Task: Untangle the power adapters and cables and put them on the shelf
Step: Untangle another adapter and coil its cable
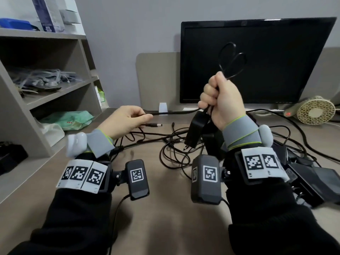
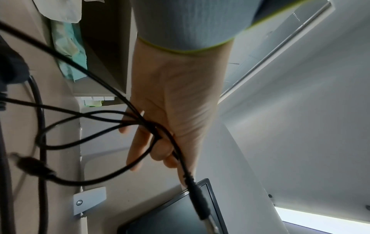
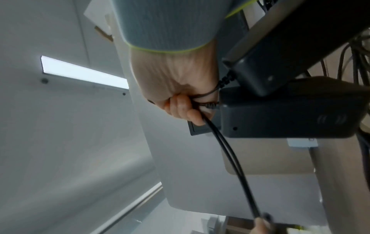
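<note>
right hand: fisted round coiled thin black cable; black power adapter dangles below, above desk
left hand: pinching same cable near barrel plug
shelf: left, not reached
risk: pulling taut snags cable tangle, drags others

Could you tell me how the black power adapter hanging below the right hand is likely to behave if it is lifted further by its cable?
The power adapter dangles from cable bunched in the right hand, so it will probably swing. It looks blocky and likely dense. The thin cable to the left hand seems floppy, so expect sagging.
</note>
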### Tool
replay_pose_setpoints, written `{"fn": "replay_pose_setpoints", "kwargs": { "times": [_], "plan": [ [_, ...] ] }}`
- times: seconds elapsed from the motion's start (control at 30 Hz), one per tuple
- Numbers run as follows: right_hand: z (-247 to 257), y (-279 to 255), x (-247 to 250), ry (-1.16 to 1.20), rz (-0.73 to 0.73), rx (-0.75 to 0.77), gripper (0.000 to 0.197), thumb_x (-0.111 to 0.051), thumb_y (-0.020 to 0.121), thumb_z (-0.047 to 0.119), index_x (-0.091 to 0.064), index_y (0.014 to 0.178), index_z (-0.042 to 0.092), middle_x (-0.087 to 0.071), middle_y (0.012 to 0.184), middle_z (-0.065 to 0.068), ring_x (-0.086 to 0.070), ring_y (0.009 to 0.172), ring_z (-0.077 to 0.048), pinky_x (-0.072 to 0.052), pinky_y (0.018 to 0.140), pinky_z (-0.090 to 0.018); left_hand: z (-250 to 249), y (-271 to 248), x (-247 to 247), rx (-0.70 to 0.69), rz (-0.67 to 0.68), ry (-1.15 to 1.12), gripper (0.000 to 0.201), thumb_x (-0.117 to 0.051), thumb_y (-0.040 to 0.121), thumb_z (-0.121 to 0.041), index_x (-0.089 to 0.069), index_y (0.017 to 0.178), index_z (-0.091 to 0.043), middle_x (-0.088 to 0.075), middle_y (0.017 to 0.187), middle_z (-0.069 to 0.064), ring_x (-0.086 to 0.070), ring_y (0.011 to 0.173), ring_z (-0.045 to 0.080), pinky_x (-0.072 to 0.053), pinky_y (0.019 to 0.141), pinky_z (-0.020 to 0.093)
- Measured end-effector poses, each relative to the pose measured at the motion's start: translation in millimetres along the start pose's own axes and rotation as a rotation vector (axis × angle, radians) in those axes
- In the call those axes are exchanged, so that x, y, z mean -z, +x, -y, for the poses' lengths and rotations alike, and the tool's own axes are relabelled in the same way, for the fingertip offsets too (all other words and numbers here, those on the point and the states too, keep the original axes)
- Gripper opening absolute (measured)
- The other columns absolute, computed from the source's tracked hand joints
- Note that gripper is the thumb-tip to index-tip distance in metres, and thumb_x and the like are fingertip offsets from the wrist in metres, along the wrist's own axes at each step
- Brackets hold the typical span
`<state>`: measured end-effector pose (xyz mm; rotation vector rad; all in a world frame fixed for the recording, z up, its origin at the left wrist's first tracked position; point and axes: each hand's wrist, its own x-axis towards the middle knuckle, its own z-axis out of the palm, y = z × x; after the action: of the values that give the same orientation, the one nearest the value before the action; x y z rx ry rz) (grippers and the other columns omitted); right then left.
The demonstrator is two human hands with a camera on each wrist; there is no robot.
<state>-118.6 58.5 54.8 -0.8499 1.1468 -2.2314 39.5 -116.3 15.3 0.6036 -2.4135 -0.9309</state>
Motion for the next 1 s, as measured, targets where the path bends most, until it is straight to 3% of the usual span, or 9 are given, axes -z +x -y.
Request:
{"fn": "replay_pose_setpoints", "kwargs": {
  "times": [0.1,0.17,0.3,0.4,0.47,0.63,0.8,0.87,1.0],
  "plan": [
    [-6,-2,-8,-0.325,0.022,0.011,0.035,-0.032,0.1,0.02,-0.034,0.066,0.018,-0.037,0.057,0.002,-0.021,0.041,-0.007,-0.017,0.043,-0.02,-3,2,0,-0.006,-0.039,0.022,0.036,-0.062,0.083,-0.047,-0.056,0.067,-0.015,-0.062,0.067,0.012,-0.057,0.066,0.021,-0.042,0.07,0.03],
    [-11,-2,-13,-0.559,0.064,0.034,0.032,-0.038,0.099,0.019,-0.044,0.068,0.016,-0.052,0.071,-0.004,-0.028,0.036,-0.002,-0.021,0.04,-0.016,-13,2,-4,-0.055,-0.068,0.017,0.034,-0.06,0.083,-0.045,-0.054,0.065,-0.018,-0.06,0.067,0.009,-0.059,0.073,0.033,-0.041,0.069,0.034],
    [-27,-4,-17,-0.956,0.259,0.032,0.029,-0.05,0.096,0.034,-0.061,0.083,0.011,-0.06,0.077,0.004,-0.041,0.039,0.004,-0.029,0.043,-0.009,-43,1,-18,-0.194,-0.057,-0.006,0.027,-0.057,0.085,-0.042,-0.058,0.062,-0.028,-0.057,0.065,0.003,-0.054,0.067,0.022,-0.048,0.072,0.04],
    [-23,-10,-16,-0.824,0.376,-0.118,0.033,-0.045,0.098,0.035,-0.057,0.074,0.015,-0.059,0.059,0.009,-0.03,0.036,-0.001,-0.021,0.036,-0.012,-49,0,-19,-0.225,-0.023,-0.041,0.028,-0.053,0.077,-0.051,-0.06,0.069,-0.026,-0.069,0.076,0.007,-0.064,0.081,0.032,-0.052,0.08,0.053],
    [-19,-12,-15,-0.799,0.382,-0.128,0.037,-0.045,0.098,0.033,-0.05,0.066,0.017,-0.047,0.044,0.011,-0.026,0.038,-0.002,-0.018,0.037,-0.014,-48,0,-17,-0.232,-0.004,-0.053,0.03,-0.061,0.077,-0.048,-0.055,0.069,-0.019,-0.061,0.068,0.006,-0.062,0.071,0.027,-0.053,0.077,0.051],
    [-9,-2,-5,-0.575,0.063,0.021,0.044,-0.046,0.098,0.028,-0.036,0.056,0.024,-0.029,0.042,0.016,-0.022,0.04,-0.003,-0.019,0.038,-0.018,-31,-3,-14,-0.155,0.222,-0.031,0.016,-0.067,0.081,0.0,-0.055,0.078,-0.01,-0.056,0.072,0.0,-0.052,0.059,0.005,-0.049,0.063,0.019],
    [4,1,13,-0.41,-0.107,0.087,0.043,-0.043,0.098,0.03,-0.029,0.058,0.026,-0.022,0.045,0.014,-0.016,0.045,-0.007,-0.015,0.038,-0.018,-2,3,-9,-0.048,0.189,0.012,0.013,-0.067,0.085,-0.009,-0.066,0.081,-0.022,-0.067,0.082,0.0,-0.059,0.075,0.006,-0.047,0.081,0.024],
    [2,1,13,-0.433,-0.108,0.11,0.042,-0.041,0.099,0.031,-0.028,0.059,0.025,-0.022,0.046,0.013,-0.016,0.045,-0.007,-0.016,0.038,-0.018,-2,4,-9,-0.027,0.164,0.01,0.005,-0.068,0.084,-0.03,-0.07,0.084,-0.025,-0.07,0.086,0.004,-0.062,0.083,0.016,-0.048,0.086,0.034],
    [-1,0,10,-0.448,-0.059,0.035,0.042,-0.042,0.099,0.036,-0.03,0.061,0.024,-0.023,0.047,0.012,-0.016,0.041,-0.005,-0.015,0.037,-0.017,-10,3,-7,-0.058,0.004,0.041,0.023,-0.053,0.093,-0.04,-0.072,0.093,-0.027,-0.06,0.06,-0.009,-0.051,0.063,0.012,-0.043,0.071,0.031]
  ]
}}
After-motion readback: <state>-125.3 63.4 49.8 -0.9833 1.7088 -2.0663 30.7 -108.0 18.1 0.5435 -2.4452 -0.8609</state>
